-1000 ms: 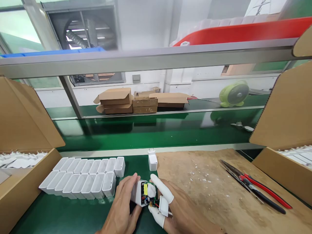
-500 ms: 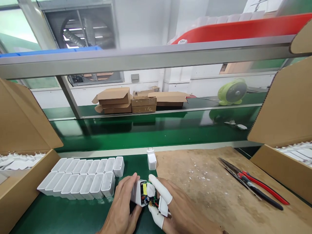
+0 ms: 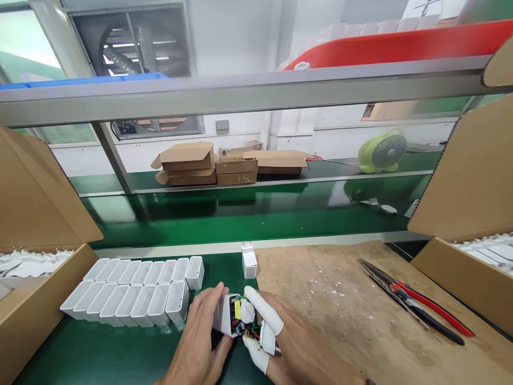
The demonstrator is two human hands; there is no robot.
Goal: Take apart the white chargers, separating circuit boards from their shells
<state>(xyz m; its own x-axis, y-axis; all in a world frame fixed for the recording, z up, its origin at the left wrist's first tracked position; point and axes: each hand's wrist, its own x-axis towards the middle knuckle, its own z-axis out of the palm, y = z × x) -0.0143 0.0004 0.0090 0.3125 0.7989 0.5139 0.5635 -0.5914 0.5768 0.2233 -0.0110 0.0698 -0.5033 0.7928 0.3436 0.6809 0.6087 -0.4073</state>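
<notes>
My left hand is closed around a white plastic housing, whose open end faces right. Partly inside that end sits a circuit board with a yellow-wrapped part and a white blob on it. My right hand, with white covers on thumb and forefinger, grips the board and the white end cap wired to it. Just beyond my hands stands a closed white adapter. To the left, two rows of open white housings stand on the green surface.
Pliers with red and black handles lie on the brown board. Cardboard boxes with white parts flank the bench at left and right. Beyond is a green conveyor belt; a green fan stands behind it.
My hands and the parts in them stay almost in place, the housing shifting slightly left. On the belt, the white pieces have slid left, and another shows at the right.
</notes>
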